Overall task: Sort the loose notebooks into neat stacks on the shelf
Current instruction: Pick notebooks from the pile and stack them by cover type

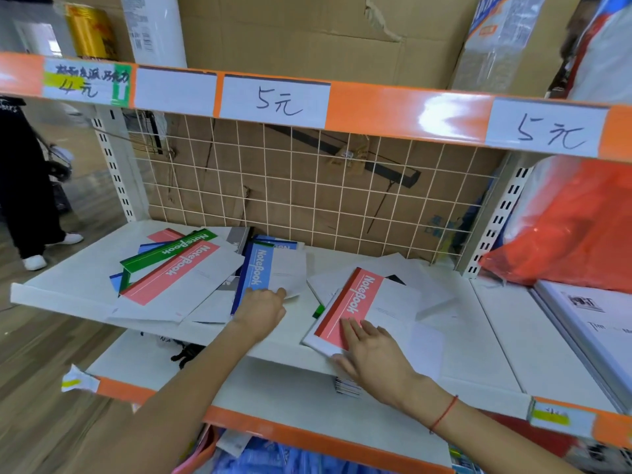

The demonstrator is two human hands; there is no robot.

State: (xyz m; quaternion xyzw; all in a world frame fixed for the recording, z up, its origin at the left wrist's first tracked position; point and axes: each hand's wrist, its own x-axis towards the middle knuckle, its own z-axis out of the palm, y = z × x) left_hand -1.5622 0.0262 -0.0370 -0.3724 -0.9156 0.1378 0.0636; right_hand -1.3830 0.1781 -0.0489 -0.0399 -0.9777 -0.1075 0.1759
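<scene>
Notebooks scattered loose across the white shelf (pixel 68 285), none stacked. Left hand (pixel 261 311) curled over the near edge of a light-blue notebook (pixel 261 268), fingers gripping it. Right hand (pixel 372 354) laid flat with straight fingers on a pink notebook (pixel 359 302), pressing its near corner, which overhung the shelf's front edge. Red string bracelet (pixel 444 413) around the right wrist. To the left, a fanned heap: a second pink notebook (pixel 178 275) on top, a green notebook (pixel 164 253) tucked under it, blue covers poking out beneath. White sheets (pixel 427 278) spread under and behind the right-hand pink one. Behind everything, a wire grid panel (pixel 307 186) backed by brown cardboard (pixel 307 29), closing off the rear. Above, an orange shelf edge (pixel 403 111) carrying handwritten price tags (pixel 277 100) reading 4 and 5 yuan. At the right, an orange plastic bag (pixel 574 234) bulging onto the shelf beside a stack of white books (pixel 588 319). At far left, a person's dark legs and white shoes (pixel 34 261) on the wooden floor.
</scene>
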